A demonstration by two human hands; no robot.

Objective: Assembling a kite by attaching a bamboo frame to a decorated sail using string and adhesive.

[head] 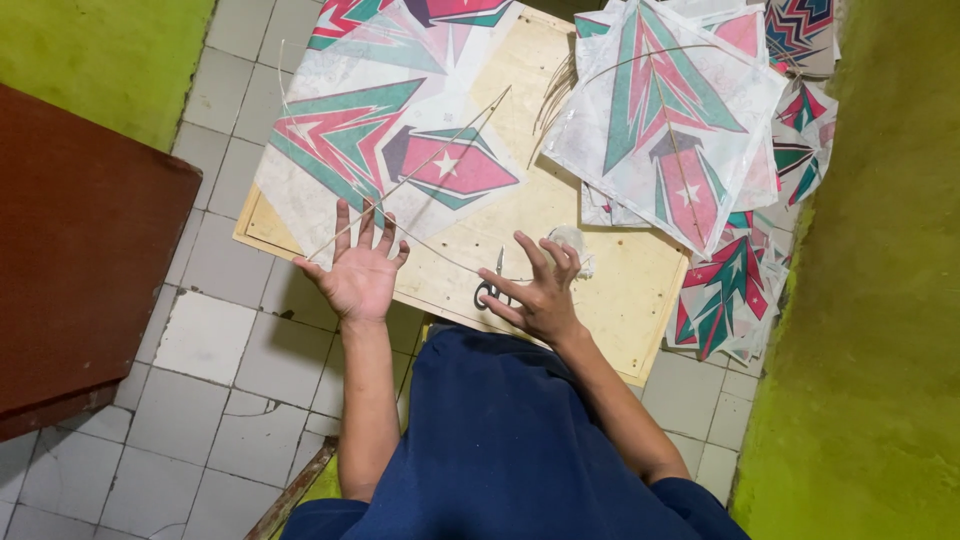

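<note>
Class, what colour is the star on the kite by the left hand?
White, on the kite near the left hand; head view.

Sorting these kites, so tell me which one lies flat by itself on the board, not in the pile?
The kite under the left hand, spread alone on the wooden board. The others are stacked at the board's far right.

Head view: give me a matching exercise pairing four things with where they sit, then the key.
Things:
1. scissors
2. stack of finished kites
3. left hand
4. brown furniture

Places:
A. far left, on the tiled floor
B. palm up at the near edge of the flat kite sheet
C. on the wooden board, by the right hand
D. piled at the board's right end

Pairs: 1-C, 2-D, 3-B, 4-A
</note>
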